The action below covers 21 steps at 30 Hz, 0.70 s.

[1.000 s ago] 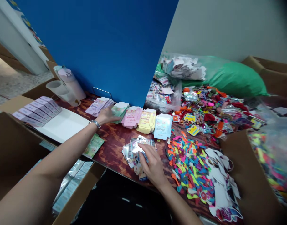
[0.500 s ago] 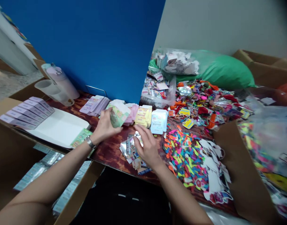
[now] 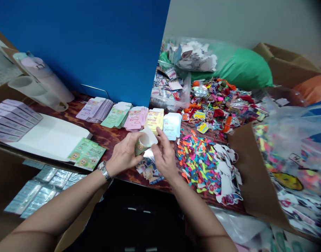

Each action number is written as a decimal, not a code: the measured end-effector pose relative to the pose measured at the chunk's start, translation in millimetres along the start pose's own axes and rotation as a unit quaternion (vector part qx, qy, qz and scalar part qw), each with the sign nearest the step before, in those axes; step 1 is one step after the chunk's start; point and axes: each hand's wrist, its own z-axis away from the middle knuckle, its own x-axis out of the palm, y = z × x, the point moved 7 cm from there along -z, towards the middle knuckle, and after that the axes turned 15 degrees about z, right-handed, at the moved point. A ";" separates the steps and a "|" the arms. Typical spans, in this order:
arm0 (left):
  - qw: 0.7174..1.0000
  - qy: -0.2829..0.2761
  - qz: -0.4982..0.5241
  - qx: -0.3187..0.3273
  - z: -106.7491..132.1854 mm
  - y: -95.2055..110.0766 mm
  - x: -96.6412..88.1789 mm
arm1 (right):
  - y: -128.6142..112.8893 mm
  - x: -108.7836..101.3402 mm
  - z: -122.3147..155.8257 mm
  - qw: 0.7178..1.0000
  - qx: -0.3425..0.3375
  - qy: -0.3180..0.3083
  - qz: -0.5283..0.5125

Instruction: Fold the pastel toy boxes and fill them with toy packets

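Left hand (image 3: 123,154): grips green box (image 3: 139,148).
Right hand (image 3: 165,155): half-curled at its flap (image 3: 149,134); grip unclear.
Box: in front of yellow stack (image 3: 155,117).
Lettering (image 3: 153,121): on that stack, too blurred to read.

Yellow stack (image 3: 153,120): printed title, too small for you to read.
Pink stack (image 3: 134,120), left of the yellow stack: title equally illegible to you.
Green cards (image 3: 86,154), farther left of the yellow stack: bold title, you can't decipher it.
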 end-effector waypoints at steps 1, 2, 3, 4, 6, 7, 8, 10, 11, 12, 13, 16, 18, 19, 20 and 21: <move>1.000 -0.005 -0.013 0.003 0.6 1.7 1.7 | 5.4 -1.3 0.2 0.998 0.042 0.022 -0.032; 1.000 -0.012 -0.025 0.005 1.1 3.1 3.5 | 10.4 -0.4 0.1 0.994 0.077 0.032 -0.069; 0.999 -0.016 -0.032 0.006 1.6 4.5 4.8 | 14.7 2.6 -0.5 0.988 0.105 0.029 -0.108; 0.999 -0.018 -0.037 0.008 2.1 5.8 5.7 | 18.3 6.9 -1.7 0.981 0.127 0.015 -0.146; 0.999 -0.016 -0.045 0.012 2.7 8.0 6.2 | 24.1 14.0 -4.2 0.964 0.164 -0.012 -0.210; 0.999 -0.013 -0.049 0.015 3.0 9.1 6.3 | 26.1 16.0 -5.3 0.957 0.179 -0.020 -0.229; 0.998 -0.010 -0.054 0.014 3.3 9.8 6.5 | 27.2 16.6 -6.2 0.954 0.188 -0.022 -0.234; 0.997 -0.006 -0.071 0.005 3.9 9.8 8.1 | 25.9 14.4 -7.8 0.961 0.185 -0.015 -0.204; 0.997 -0.006 -0.083 -0.002 4.2 9.6 9.4 | 24.2 12.0 -8.0 0.969 0.177 -0.005 -0.173; 0.995 -0.006 -0.096 -0.007 4.4 9.6 10.6 | 21.8 9.5 -7.8 0.977 0.165 0.006 -0.138; 0.994 -0.006 -0.110 -0.010 4.7 9.9 11.7 | 18.6 7.2 -7.2 0.983 0.149 0.016 -0.103; 0.989 -0.001 -0.150 -0.001 5.0 12.7 12.8 | 5.0 3.0 -2.9 0.997 0.073 0.030 -0.023; 0.984 -0.005 -0.176 0.004 4.8 13.9 12.8 | -4.6 1.8 2.1 0.999 0.014 0.033 0.029; 0.982 -0.010 -0.189 0.005 4.5 14.0 12.9 | -8.4 1.5 5.1 0.998 -0.010 0.035 0.058; 0.980 -0.015 -0.201 0.004 4.1 13.9 12.8 | -11.3 1.7 8.0 0.995 -0.029 0.038 0.085; 0.977 -0.018 -0.210 0.005 3.7 13.9 12.7 | -13.3 2.2 10.9 0.992 -0.042 0.041 0.107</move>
